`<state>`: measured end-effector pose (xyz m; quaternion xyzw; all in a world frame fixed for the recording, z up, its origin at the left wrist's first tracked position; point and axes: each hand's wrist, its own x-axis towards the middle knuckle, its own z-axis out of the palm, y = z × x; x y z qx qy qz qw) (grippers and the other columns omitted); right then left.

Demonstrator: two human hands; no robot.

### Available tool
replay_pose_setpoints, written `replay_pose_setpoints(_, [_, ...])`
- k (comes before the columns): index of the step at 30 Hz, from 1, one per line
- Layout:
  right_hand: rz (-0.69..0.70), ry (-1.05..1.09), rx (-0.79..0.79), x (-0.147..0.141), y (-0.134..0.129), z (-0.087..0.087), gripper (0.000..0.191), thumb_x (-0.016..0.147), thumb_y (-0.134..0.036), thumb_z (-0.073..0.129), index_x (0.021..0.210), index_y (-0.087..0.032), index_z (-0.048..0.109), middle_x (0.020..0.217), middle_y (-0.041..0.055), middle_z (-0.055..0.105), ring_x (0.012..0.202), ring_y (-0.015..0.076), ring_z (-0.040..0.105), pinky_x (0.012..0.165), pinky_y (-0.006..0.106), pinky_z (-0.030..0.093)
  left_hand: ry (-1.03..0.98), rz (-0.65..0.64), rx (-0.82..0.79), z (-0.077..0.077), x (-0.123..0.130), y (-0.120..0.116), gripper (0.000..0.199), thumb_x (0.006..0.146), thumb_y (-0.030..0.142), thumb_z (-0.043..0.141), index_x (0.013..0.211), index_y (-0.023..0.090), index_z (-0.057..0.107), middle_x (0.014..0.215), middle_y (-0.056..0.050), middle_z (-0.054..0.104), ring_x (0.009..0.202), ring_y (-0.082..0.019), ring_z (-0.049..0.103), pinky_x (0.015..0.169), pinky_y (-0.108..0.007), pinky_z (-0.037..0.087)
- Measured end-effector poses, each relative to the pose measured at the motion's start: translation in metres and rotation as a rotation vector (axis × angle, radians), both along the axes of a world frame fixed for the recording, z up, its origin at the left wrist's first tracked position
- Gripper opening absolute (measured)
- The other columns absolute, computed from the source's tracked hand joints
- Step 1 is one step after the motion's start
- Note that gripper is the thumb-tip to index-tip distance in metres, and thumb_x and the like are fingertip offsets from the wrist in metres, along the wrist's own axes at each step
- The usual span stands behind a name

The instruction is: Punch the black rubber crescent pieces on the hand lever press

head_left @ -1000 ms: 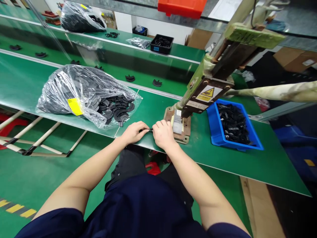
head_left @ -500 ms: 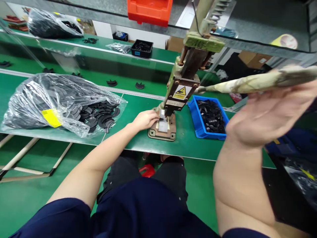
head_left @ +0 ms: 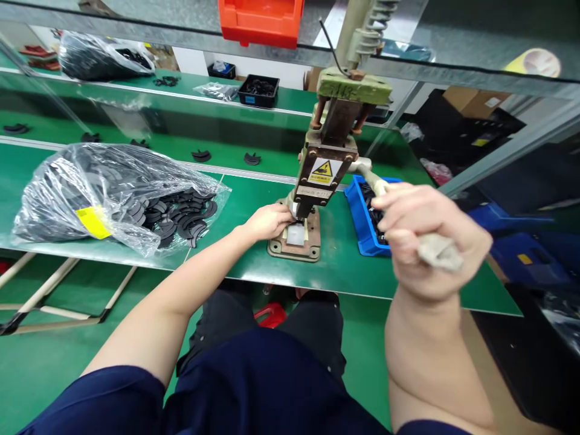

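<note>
A green hand press (head_left: 324, 169) with a yellow warning label stands on the green bench. My right hand (head_left: 430, 241) is closed around its lever (head_left: 374, 181), whose pale wrapped end pokes out of the fist towards me. At the press base (head_left: 294, 248), my left hand (head_left: 270, 222) has its fingers pinched together just under the ram (head_left: 304, 208). They hold a small black part, mostly hidden by the fingertips and the ram. A pale plate (head_left: 296, 234) lies on the base in front of those fingers.
Left of the press, a clear plastic bag (head_left: 90, 187) spills curved black pieces (head_left: 185, 211). A blue bin (head_left: 360, 223) of black parts sits at the right, behind my right hand. An overhead shelf carries a red bin (head_left: 260, 24). More curved pieces (head_left: 252, 159) lie on the strip behind.
My right hand has swung the lever down and towards me, and its open fingers have closed round it. The ram has come down near my left fingertips. My left hand stays at the base.
</note>
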<state>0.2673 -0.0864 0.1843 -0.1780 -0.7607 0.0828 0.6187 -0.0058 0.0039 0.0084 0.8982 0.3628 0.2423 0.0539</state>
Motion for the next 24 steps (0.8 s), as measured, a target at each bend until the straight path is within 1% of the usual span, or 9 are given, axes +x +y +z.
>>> replay_pose_setpoints(3, [-0.077, -0.061, 0.058, 0.002, -0.011, -0.041, 0.022, 0.081, -0.019, 0.072, 0.064, -0.022, 0.058, 0.068, -0.0036, 0.065, 0.077, 0.0182, 0.070, 0.094, 0.052, 0.059, -0.038, 0.008, -0.014, -0.003, 0.002, 0.001, 0.031, 0.109, 0.029, 0.052, 0.115, 0.021, 0.082, 0.118, -0.009, 0.078, 0.112, -0.024, 0.072, 0.099, -0.037, 0.055])
replay_pose_setpoints(6, [-0.141, -0.044, 0.112, 0.005, -0.011, -0.077, 0.021, 0.077, -0.017, 0.073, 0.063, -0.023, 0.058, 0.069, -0.0042, 0.067, 0.078, 0.0196, 0.072, 0.100, 0.057, 0.057, -0.061, 0.027, -0.039, -0.003, 0.005, -0.002, 0.032, 0.109, 0.030, 0.052, 0.115, 0.021, 0.081, 0.121, -0.010, 0.078, 0.115, -0.024, 0.072, 0.102, -0.038, 0.054])
replay_pose_setpoints(8, [-0.163, -0.018, 0.149, 0.006, -0.006, -0.092, 0.020, 0.076, -0.019, 0.074, 0.063, -0.023, 0.058, 0.068, -0.0034, 0.068, 0.077, 0.0208, 0.072, 0.098, 0.058, 0.058, -0.053, 0.053, -0.055, -0.002, 0.003, -0.008, 0.033, 0.110, 0.030, 0.050, 0.121, 0.020, 0.079, 0.125, -0.010, 0.078, 0.117, -0.024, 0.071, 0.103, -0.039, 0.054])
replay_pose_setpoints(10, [-0.169, 0.010, 0.180, 0.006, -0.001, -0.098, 0.022, 0.077, -0.024, 0.074, 0.062, -0.024, 0.057, 0.066, -0.0032, 0.067, 0.074, 0.0210, 0.072, 0.096, 0.058, 0.060, -0.022, 0.124, -0.069, 0.000, -0.007, -0.019, 0.034, 0.110, 0.031, 0.049, 0.130, 0.020, 0.075, 0.128, -0.010, 0.076, 0.118, -0.024, 0.069, 0.104, -0.040, 0.053])
replay_pose_setpoints(13, [-0.194, 0.033, 0.194, 0.005, 0.003, -0.100, 0.029, 0.082, -0.031, 0.074, 0.061, -0.024, 0.056, 0.064, -0.0038, 0.067, 0.073, 0.0200, 0.072, 0.094, 0.058, 0.061, 0.063, 0.332, -0.088, 0.004, -0.048, -0.046, 0.034, 0.108, 0.036, 0.053, 0.132, 0.021, 0.072, 0.131, -0.011, 0.073, 0.120, -0.028, 0.066, 0.105, -0.044, 0.051])
replay_pose_setpoints(17, [-0.226, 0.085, 0.198, -0.001, 0.004, -0.100, 0.038, 0.088, -0.040, 0.072, 0.060, -0.024, 0.053, 0.062, -0.0043, 0.064, 0.072, 0.0178, 0.073, 0.095, 0.055, 0.062, 0.175, 0.732, -0.122, 0.007, -0.137, -0.089, 0.036, 0.103, 0.046, 0.059, 0.123, 0.020, 0.073, 0.128, -0.015, 0.070, 0.122, -0.034, 0.062, 0.106, -0.050, 0.048])
replay_pose_setpoints(18, [-0.229, 0.102, 0.199, -0.003, 0.004, -0.101, 0.040, 0.089, -0.041, 0.071, 0.060, -0.023, 0.052, 0.061, -0.0045, 0.064, 0.072, 0.0173, 0.073, 0.095, 0.055, 0.062, 0.204, 0.807, -0.135, 0.007, -0.159, -0.098, 0.037, 0.101, 0.049, 0.062, 0.121, 0.020, 0.074, 0.128, -0.015, 0.069, 0.123, -0.036, 0.060, 0.106, -0.051, 0.047])
replay_pose_setpoints(21, [-0.235, 0.134, 0.210, -0.006, 0.004, -0.101, 0.041, 0.090, -0.040, 0.071, 0.060, -0.023, 0.050, 0.061, -0.0051, 0.063, 0.072, 0.0160, 0.072, 0.094, 0.053, 0.062, 0.316, 0.867, -0.194, 0.001, -0.208, -0.116, 0.043, 0.092, 0.054, 0.071, 0.119, 0.022, 0.075, 0.137, -0.015, 0.064, 0.127, -0.038, 0.056, 0.109, -0.052, 0.047])
replay_pose_setpoints(24, [-0.234, 0.115, 0.205, -0.006, 0.004, -0.101, 0.040, 0.090, -0.040, 0.070, 0.060, -0.023, 0.050, 0.061, -0.0055, 0.063, 0.072, 0.0157, 0.072, 0.095, 0.053, 0.062, 0.366, 0.842, -0.231, -0.010, -0.230, -0.120, 0.048, 0.089, 0.056, 0.074, 0.123, 0.023, 0.076, 0.143, -0.014, 0.061, 0.130, -0.038, 0.054, 0.111, -0.052, 0.047])
